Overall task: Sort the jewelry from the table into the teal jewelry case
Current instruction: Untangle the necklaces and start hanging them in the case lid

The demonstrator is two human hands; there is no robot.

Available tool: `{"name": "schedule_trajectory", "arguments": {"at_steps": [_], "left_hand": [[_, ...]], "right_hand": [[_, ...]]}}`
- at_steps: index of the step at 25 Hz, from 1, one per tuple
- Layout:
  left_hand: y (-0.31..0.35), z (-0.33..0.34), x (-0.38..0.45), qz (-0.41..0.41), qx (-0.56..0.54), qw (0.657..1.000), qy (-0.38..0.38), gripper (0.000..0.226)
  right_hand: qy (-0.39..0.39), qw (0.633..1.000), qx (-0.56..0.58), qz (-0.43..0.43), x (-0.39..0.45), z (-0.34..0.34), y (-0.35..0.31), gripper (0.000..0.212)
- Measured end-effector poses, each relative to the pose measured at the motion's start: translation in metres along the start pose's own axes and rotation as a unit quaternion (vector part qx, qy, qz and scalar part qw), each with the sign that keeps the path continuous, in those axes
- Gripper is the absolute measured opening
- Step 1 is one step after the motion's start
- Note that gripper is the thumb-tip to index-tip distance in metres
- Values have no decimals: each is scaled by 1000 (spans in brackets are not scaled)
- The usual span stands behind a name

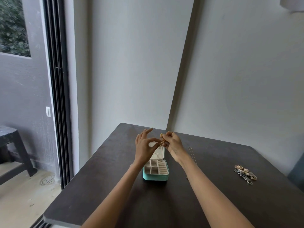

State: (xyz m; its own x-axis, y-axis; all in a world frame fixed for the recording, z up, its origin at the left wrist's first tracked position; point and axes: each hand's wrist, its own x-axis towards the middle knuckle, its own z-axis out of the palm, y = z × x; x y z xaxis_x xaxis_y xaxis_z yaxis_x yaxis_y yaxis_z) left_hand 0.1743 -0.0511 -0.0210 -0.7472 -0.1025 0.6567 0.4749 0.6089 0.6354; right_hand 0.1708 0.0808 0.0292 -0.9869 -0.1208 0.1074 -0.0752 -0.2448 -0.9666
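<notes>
Gold-coloured small jewelry piece, type too small to tell, held above the open lid of the teal jewelry case, raised clear of the table. Right hand has its fingers curled round the piece near its top; left hand pinches its lower part between thumb and forefinger, the other fingers spread. Case: lid upright, pale lining, divided tray with several compartments, apparently unfilled. Thin chain necklace lies just right of the right forearm. Mixed heap of jewelry, gold and dark blue-grey, sits well apart at the right side of the dark table. Risk, by judgement: the two-handed pinch is slight, and a slip could drop the piece onto the table or into the wrong compartment; the right forearm could also snag the chain.
</notes>
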Motion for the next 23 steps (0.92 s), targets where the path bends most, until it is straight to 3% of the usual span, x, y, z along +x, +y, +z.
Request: {"name": "schedule_trajectory", "arguments": {"at_steps": [7, 16, 23], "left_hand": [[8, 3, 3, -49, -47, 997, -29, 19], [16, 6, 1, -46, -28, 999, -6, 9], [21, 2, -5, 51, 101, 993, -44, 14]], "right_hand": [[-28, 999, 16, 4, -2, 1, -16, 20], [-27, 999, -38, -4, -4, -11, -25, 18], [-10, 999, -34, -6, -5, -21, -22, 21]]}}
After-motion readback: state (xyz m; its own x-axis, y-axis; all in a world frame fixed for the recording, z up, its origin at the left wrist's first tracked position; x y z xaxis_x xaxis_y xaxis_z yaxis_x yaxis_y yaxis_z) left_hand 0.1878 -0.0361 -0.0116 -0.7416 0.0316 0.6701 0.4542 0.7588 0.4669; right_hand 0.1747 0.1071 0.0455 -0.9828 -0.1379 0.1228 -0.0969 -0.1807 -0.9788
